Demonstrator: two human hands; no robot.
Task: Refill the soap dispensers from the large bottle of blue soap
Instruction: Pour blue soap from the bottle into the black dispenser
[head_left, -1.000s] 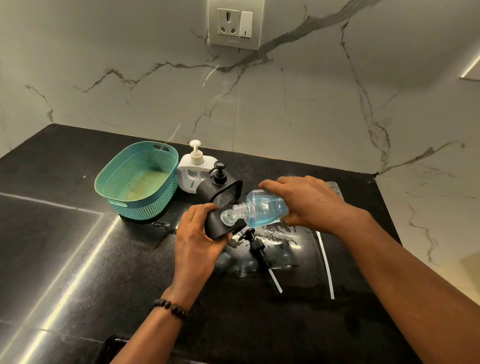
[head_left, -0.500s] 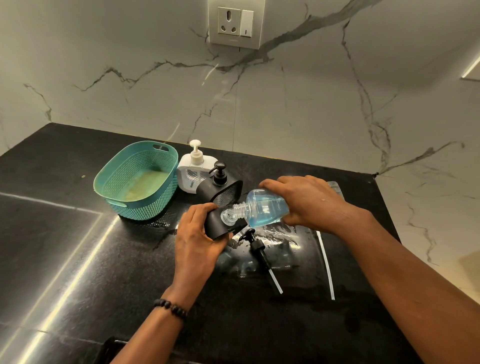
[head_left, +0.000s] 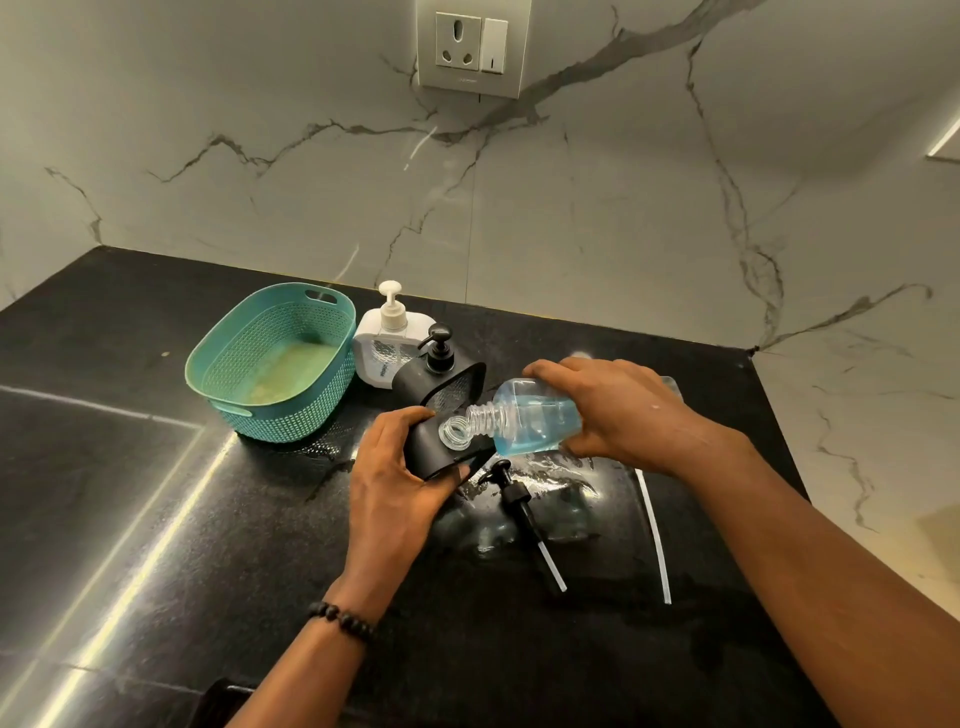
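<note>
Right now the right hand (head_left: 618, 410) gripped a clear plastic bottle of blue soap (head_left: 524, 421), tipped on its side with its open threaded neck pointing left. Left hand (head_left: 395, 478) was curled round a black dispenser body (head_left: 436, 454), fingers wrapped under its lower edge, holding it tilted just below the bottle's mouth; mouth and dispenser looked touching or nearly so, cannot tell which. No stream of soap could be made out. Both were held above the black stone countertop (head_left: 130, 493). A loose black pump head with white tube (head_left: 522, 512) lay on the counter just below the hands, a separate white tube (head_left: 654, 540) to its right. Behind stood a second black pump dispenser (head_left: 441, 364) and a white pump bottle (head_left: 387, 338), touching or just beside each other, with a teal perforated plastic basket (head_left: 275, 364) to their left. Left wrist wore a black bead bracelet (head_left: 340, 618)
</note>
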